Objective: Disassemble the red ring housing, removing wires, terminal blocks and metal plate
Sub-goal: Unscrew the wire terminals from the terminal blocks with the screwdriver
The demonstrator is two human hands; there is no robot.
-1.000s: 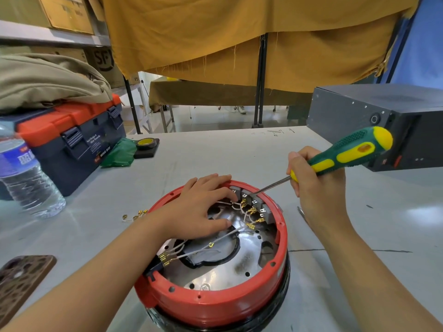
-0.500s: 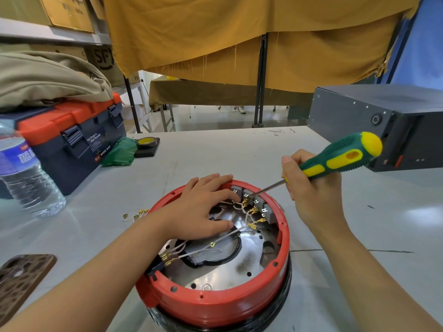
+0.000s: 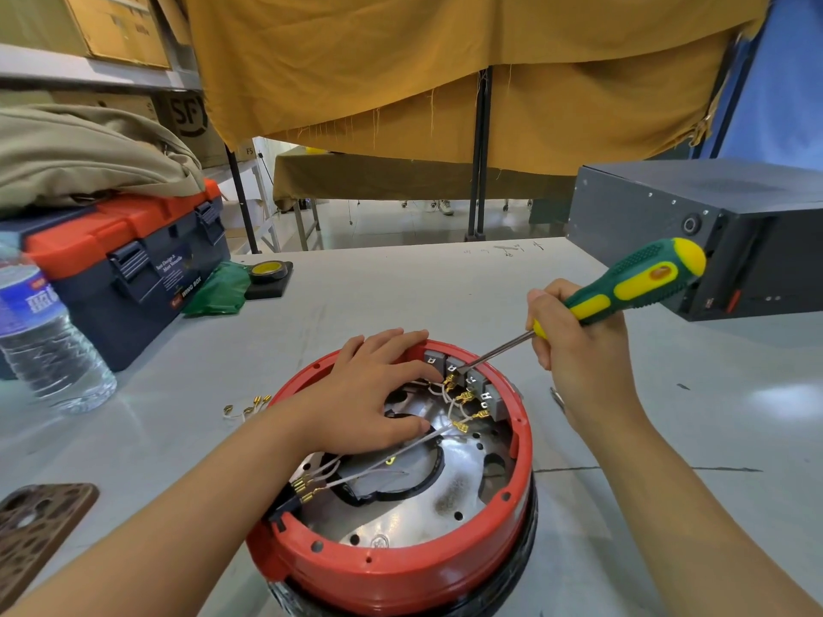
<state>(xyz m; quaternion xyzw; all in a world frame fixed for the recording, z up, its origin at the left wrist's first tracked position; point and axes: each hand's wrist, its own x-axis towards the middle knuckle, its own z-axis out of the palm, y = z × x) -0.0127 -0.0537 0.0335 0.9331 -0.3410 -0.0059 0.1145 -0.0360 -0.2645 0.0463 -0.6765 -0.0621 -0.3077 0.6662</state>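
The red ring housing [image 3: 401, 567] stands on the grey table in front of me, with a shiny metal plate [image 3: 414, 509] inside. Grey terminal blocks [image 3: 478, 385] line its far inner wall, and white wires [image 3: 454, 405] with brass connectors run from them. My left hand [image 3: 374, 398] lies flat, fingers spread, on the housing's far left rim and the plate. My right hand [image 3: 579, 354] grips a green-and-yellow screwdriver [image 3: 632, 282], whose tip rests on a terminal block.
A blue-and-orange toolbox [image 3: 129, 269] and a water bottle [image 3: 44, 340] stand at the left. A dark metal box [image 3: 721, 233] sits at the right. Loose brass-tipped wires [image 3: 247, 407] lie left of the housing. A brown phone case [image 3: 35, 532] lies at the near left.
My right hand and the screwdriver handle have shifted slightly left and down while the tip stays at the terminal blocks. My left hand has stayed in place.
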